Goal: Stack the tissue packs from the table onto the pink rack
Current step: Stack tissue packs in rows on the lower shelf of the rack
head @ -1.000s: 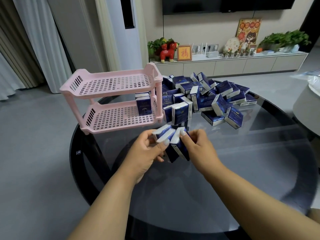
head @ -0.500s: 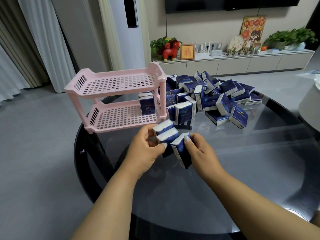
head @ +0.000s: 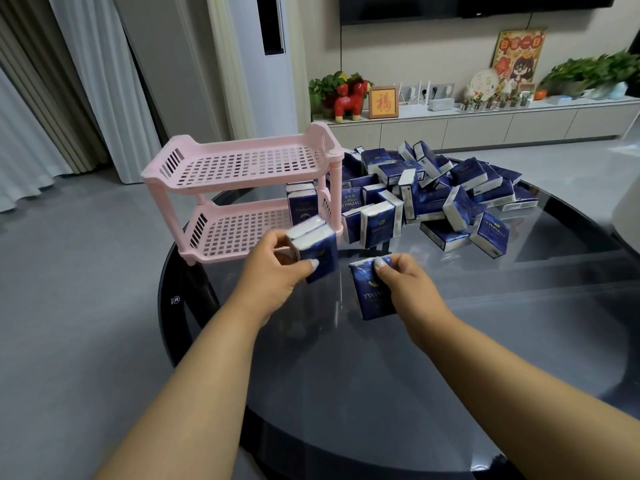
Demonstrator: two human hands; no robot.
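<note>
A pink two-shelf rack (head: 242, 161) stands on the left part of the round black glass table (head: 450, 358). Its top shelf is bare; on the lower shelf, at its right end, stand tissue packs (head: 303, 204). My left hand (head: 273, 271) grips two blue-and-white tissue packs (head: 315, 249) just in front of the rack's lower right corner. My right hand (head: 405, 282) holds a single blue tissue pack (head: 372, 296) above the table, apart from the left hand. A heap of several tissue packs (head: 433, 195) lies right of the rack.
The table's near edge curves below my forearms. Beyond the table are a grey floor, curtains at the left, and a low white cabinet (head: 485, 126) with plants and ornaments. A pale rounded object (head: 627, 209) sits at the right edge.
My hands have come apart. The left hand moved up and left toward the rack's lower shelf with two packs; the right hand kept one pack and stayed lower, to the right.
</note>
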